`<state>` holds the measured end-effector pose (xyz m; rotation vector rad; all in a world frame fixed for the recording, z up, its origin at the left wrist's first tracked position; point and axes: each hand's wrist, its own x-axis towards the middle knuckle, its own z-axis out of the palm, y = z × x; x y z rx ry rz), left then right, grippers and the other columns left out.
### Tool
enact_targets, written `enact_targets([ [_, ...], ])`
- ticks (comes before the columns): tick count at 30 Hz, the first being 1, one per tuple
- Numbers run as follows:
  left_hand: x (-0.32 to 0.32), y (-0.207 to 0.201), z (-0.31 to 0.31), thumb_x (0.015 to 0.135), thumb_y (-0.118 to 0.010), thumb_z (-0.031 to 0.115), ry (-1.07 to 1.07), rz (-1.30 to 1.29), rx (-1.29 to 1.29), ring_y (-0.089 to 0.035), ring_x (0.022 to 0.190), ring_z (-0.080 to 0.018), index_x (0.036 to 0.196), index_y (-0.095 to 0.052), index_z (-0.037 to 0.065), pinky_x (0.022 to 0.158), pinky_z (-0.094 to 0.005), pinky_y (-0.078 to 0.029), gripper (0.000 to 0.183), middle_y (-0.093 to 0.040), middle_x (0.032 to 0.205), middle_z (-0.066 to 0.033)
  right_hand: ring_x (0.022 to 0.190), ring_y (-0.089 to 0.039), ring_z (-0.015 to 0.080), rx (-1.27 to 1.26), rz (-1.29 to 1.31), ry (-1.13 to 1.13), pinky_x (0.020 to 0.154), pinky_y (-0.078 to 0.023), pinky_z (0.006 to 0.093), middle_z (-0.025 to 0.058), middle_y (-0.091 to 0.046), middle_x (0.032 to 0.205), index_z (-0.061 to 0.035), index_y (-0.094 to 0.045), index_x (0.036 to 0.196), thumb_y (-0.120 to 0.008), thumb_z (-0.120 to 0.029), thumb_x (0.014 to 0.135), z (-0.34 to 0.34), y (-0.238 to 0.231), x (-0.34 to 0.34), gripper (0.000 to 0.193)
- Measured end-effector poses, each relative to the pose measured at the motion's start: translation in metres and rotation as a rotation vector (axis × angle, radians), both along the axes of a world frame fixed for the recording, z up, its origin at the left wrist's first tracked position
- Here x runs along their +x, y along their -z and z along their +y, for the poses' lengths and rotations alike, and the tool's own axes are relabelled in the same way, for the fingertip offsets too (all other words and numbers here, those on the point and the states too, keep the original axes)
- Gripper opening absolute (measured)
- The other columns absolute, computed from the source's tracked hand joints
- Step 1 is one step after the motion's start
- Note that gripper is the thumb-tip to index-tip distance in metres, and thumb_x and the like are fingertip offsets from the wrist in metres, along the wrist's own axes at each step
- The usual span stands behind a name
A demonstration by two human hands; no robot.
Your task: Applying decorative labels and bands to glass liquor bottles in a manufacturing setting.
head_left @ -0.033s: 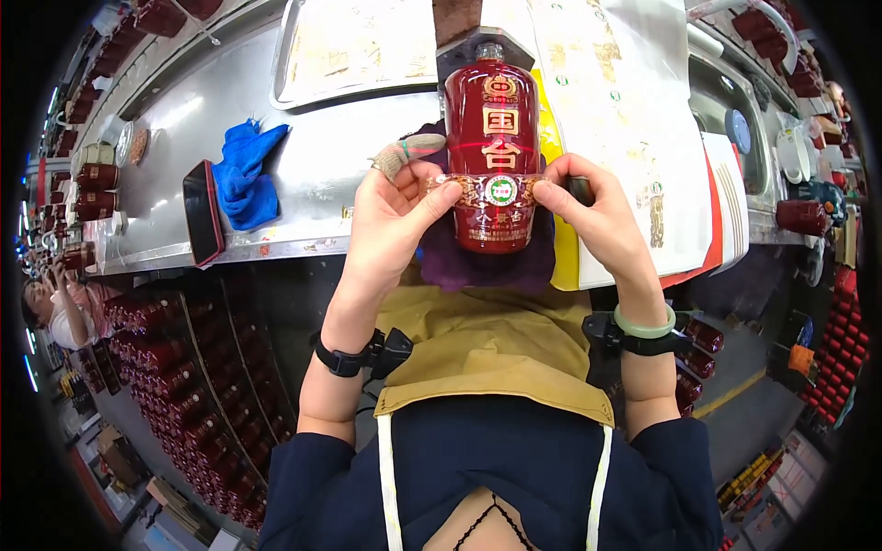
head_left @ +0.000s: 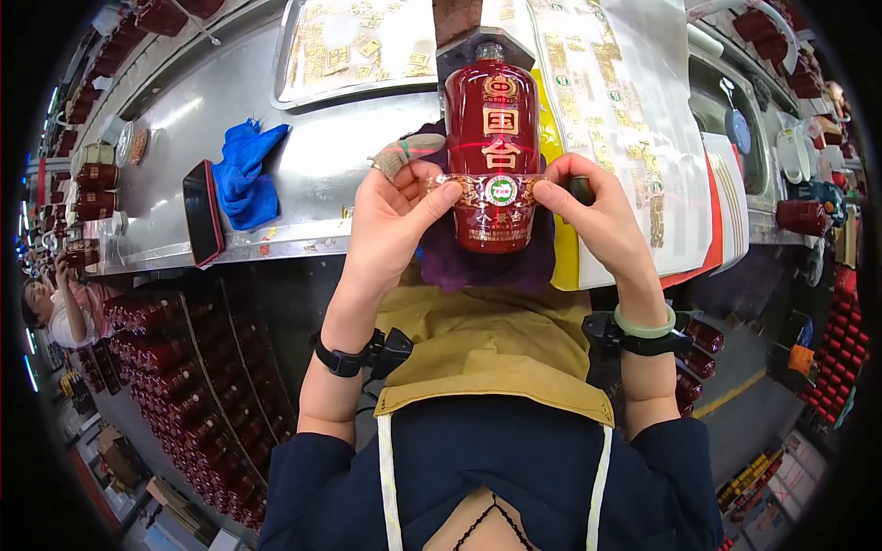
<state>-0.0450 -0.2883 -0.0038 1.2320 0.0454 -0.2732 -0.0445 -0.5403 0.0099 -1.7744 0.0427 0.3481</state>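
Observation:
A dark red glass bottle with gold lettering lies on its back, its neck pointing away from me. A narrow patterned label strip with a round green-and-white emblem crosses its lower half. My left hand pinches the strip's left end, thumb on top; a knitted cot covers its index finger, which reaches along the bottle's side. At the other end, my right hand grips the strip between thumb and bent fingers. Whether the strip's middle touches the glass, I cannot tell. A dark purple cloth lies beneath the bottle.
To the left are a blue cloth, a phone and a metal tray bearing gold stickers. Sheets of gold labels lie to the right. Racks of red bottles stand below the bench; a person is at far left.

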Motion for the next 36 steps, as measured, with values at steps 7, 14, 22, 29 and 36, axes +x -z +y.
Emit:
enact_targets([
  [7, 0.003, -0.003, 0.001, 0.092, -0.077, 0.000, -0.002, 0.030, -0.023, -0.059, 0.098, -0.0081, 0.138, -0.053, 0.000, 0.093, -0.0243, -0.051, 0.052, -0.058, 0.102, -0.0007, 0.089, -0.058, 0.0104, -0.420, -0.121, 0.225, 0.082, -0.048, 0.0256, 0.0048, -0.065, 0.098, 0.0024, -0.062, 0.118, -0.073, -0.023, 0.097, -0.008, -0.018, -0.003, 0.035],
  [14, 0.004, -0.001, 0.002, 0.091, -0.078, 0.001, 0.007, 0.028, -0.034, -0.061, 0.098, -0.0095, 0.137, -0.053, 0.000, 0.092, -0.0248, -0.053, 0.053, -0.059, 0.103, -0.0013, 0.097, -0.059, 0.0072, 0.071, -0.099, 0.107, 0.086, -0.048, 0.0228, 0.0034, -0.065, 0.111, 0.0033, -0.061, 0.125, -0.060, 0.001, 0.101, 0.013, -0.023, -0.019, 0.024],
  [22, 0.006, 0.004, 0.008, 0.094, -0.074, 0.000, 0.052, 0.061, -0.120, -0.062, 0.102, -0.0119, 0.132, -0.051, 0.000, 0.094, -0.0278, -0.052, 0.045, -0.060, 0.105, -0.0025, 0.101, -0.057, 0.0090, 0.050, -0.175, 0.184, 0.092, -0.045, 0.0245, 0.0040, -0.065, 0.110, 0.0029, -0.063, 0.126, -0.064, -0.003, 0.098, -0.008, -0.019, -0.020, 0.028],
  [29, 0.004, 0.010, 0.011, 0.093, -0.073, 0.002, -0.061, -0.228, 0.487, -0.063, 0.114, -0.0211, 0.137, -0.056, -0.001, 0.101, -0.0357, -0.049, 0.047, -0.064, 0.127, -0.0106, 0.113, -0.054, 0.0305, -0.501, -0.517, -0.083, 0.099, -0.045, 0.0398, 0.0143, -0.053, 0.118, 0.0009, -0.044, 0.149, -0.100, -0.037, 0.058, 0.021, -0.027, -0.029, 0.113],
  [36, -0.030, 0.019, -0.001, 0.099, -0.062, 0.051, -0.118, -0.769, 0.855, -0.026, 0.151, -0.0437, 0.151, -0.050, 0.002, 0.123, -0.0552, -0.021, 0.073, -0.028, 0.168, -0.0219, 0.124, -0.054, 0.0419, -0.695, -0.617, -0.025, 0.100, -0.048, 0.0478, 0.0257, -0.052, 0.135, 0.0075, -0.029, 0.156, -0.098, -0.031, 0.063, 0.048, -0.006, -0.029, 0.122],
])
